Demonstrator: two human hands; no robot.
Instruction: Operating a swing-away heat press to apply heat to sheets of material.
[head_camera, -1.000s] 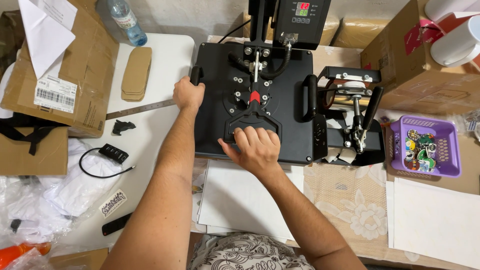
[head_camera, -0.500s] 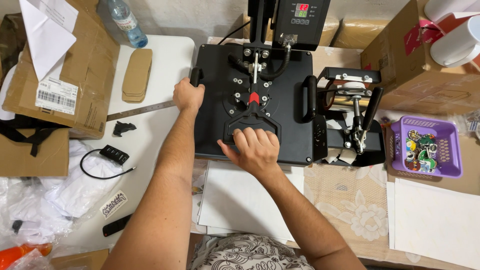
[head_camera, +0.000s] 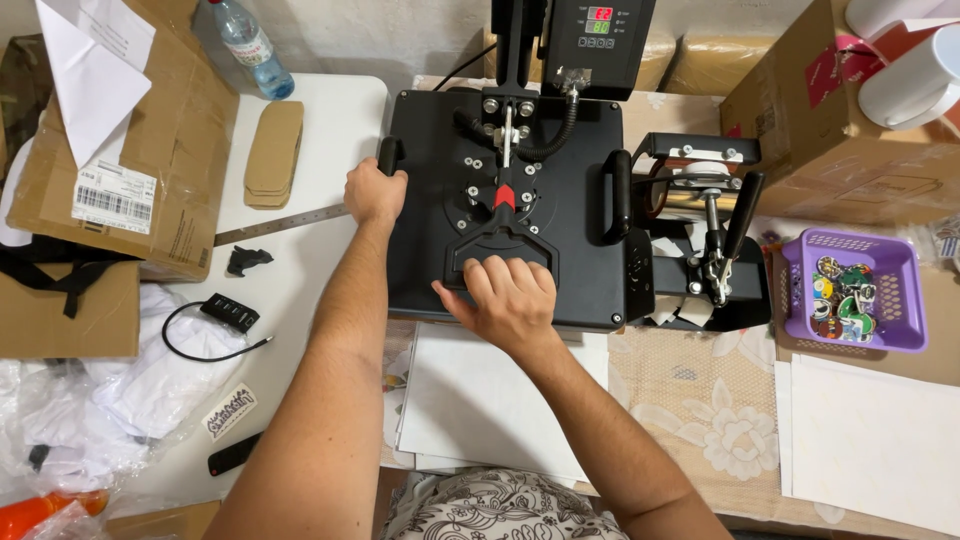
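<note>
Heat press (head_camera: 520, 200), black and flat-topped, sat across the middle of the table with both hands on it. Nearest the camera, blank white sheets (head_camera: 490, 400) lay on the flowered cloth (head_camera: 700, 420) just below the press's front edge. Above them the right hand (head_camera: 505, 297) lay palm-down, fingers curled over the front handle bar (head_camera: 500, 250); whether it gripped tight could not be told. The left hand (head_camera: 374, 192) was clamped round the side grip (head_camera: 387, 155) at the press's left edge, well apart from the other hand. To do this well, it seemed wise to brace the left side firmly and move the front handle evenly, keeping fingers off the plate seam. Left of the press lay a steel ruler (head_camera: 280, 223); right of it stood a mug attachment (head_camera: 700, 230) and a purple basket (head_camera: 890, 290). Farthest back were 1 water bottle (head_camera: 252, 45) and the controller with 2 lit readouts (head_camera: 600, 20).
</note>
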